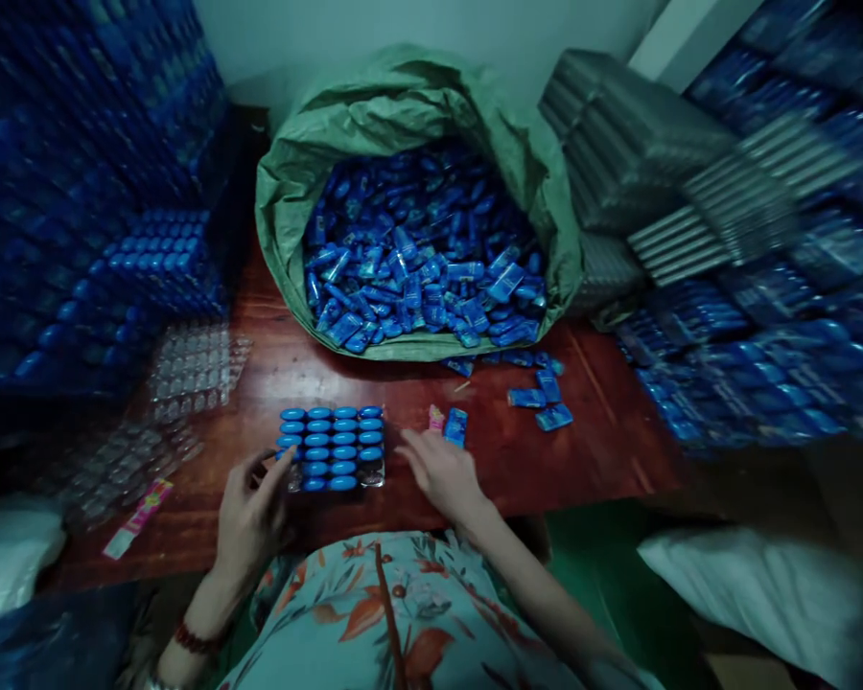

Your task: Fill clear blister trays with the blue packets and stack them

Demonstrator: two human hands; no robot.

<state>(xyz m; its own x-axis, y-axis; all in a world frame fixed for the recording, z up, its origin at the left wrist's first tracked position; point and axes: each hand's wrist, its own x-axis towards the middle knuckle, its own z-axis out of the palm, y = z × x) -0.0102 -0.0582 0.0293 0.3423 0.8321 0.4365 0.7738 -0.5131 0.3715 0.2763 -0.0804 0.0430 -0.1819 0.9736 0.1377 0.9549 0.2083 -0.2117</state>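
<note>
A clear plastic tray (372, 476) holds rows of small blue oval-topped pieces (343, 440) on the table in front of me. Several of its front and side pockets have no blue piece in them. My left hand (253, 498) is at the tray's left edge, fingers bent and apart, one digit touching the pieces there. To the right of the tray, my right hand (444, 471) lies low over the table with its fingers stretched toward the tray. Just beyond it are a blue piece (455, 427) and a small pink packet (435, 419).
A green sack (280, 206) full of blue pieces (424, 259) stands behind the tray. Loose pieces (547, 386) lie at right. Clear trays (194, 369) and a pink strip (140, 517) lie left. Stacked filled trays (162, 249) and grey trays (625, 134) rise at the sides.
</note>
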